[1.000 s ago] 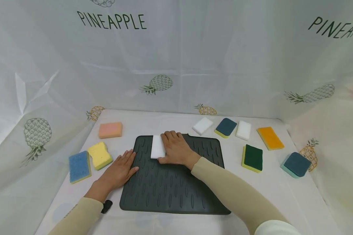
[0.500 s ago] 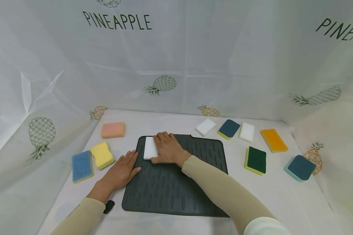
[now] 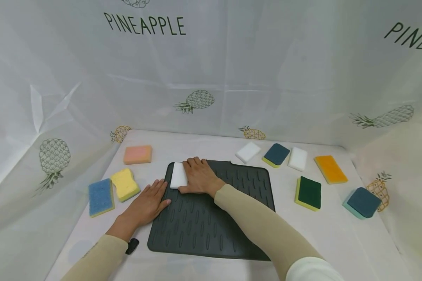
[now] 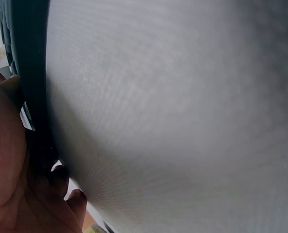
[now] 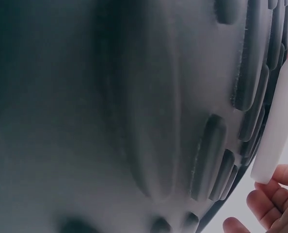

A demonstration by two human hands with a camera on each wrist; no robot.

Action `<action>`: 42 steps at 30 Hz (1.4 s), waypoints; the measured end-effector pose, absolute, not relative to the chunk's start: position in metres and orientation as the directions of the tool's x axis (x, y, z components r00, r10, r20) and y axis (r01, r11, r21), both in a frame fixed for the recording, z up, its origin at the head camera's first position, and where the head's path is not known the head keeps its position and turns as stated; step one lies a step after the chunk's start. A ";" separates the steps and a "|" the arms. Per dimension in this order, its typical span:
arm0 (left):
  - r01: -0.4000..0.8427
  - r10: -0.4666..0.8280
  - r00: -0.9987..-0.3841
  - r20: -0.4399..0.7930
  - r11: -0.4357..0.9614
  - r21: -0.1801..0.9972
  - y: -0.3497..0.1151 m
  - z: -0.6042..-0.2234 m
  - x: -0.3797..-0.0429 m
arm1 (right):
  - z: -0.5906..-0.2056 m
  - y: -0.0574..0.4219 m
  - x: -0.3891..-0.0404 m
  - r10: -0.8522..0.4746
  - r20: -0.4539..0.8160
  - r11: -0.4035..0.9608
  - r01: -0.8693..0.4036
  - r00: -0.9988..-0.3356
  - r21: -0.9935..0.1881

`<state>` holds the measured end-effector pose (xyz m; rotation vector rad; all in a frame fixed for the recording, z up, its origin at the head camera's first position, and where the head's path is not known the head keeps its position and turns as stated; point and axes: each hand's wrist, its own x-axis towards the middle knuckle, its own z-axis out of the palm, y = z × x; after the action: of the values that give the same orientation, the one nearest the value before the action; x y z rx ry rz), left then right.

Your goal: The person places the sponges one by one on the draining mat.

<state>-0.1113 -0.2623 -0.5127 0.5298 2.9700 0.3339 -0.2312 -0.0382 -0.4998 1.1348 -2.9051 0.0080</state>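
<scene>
A black ribbed mat [image 3: 197,226] lies flat in the middle of the table. Near its far left corner my right hand [image 3: 200,176] grips a white sponge [image 3: 178,176] against the mat, the thumb at the near edge. The right wrist view has the sponge [image 5: 277,126] edge-on beside the ribs, with several fingers at its end. At the mat's left edge rests my left hand [image 3: 145,207], fingers extended and thumb spread over the border. In the left wrist view, part of this hand [image 4: 13,170] shows beside the dark mat edge [image 4: 32,63].
Left of the mat are a pink sponge [image 3: 137,155], a yellow sponge [image 3: 125,184] and a blue one [image 3: 101,197]. To the right lie two white sponges, [image 3: 247,152] a dark blue one [image 3: 276,154], a green one [image 3: 309,192], an orange one [image 3: 330,169] and a teal-blue one [image 3: 363,202].
My right hand has slid the white sponge leftward across the mat, closer to my left hand, mostly in the earlier half second. The left hand stays at the mat's edge. The head view has shifted slightly.
</scene>
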 end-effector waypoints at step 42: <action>0.336 0.355 -0.934 -0.040 0.910 0.244 -0.263 -0.513 -0.109 | -0.487 0.054 -0.220 -0.669 0.225 0.731 -0.682 -0.709 0.024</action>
<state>-0.1091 -0.2626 -0.5133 0.5417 2.9881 0.3590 -0.2197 0.0540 -0.4869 1.0741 -2.7151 0.0895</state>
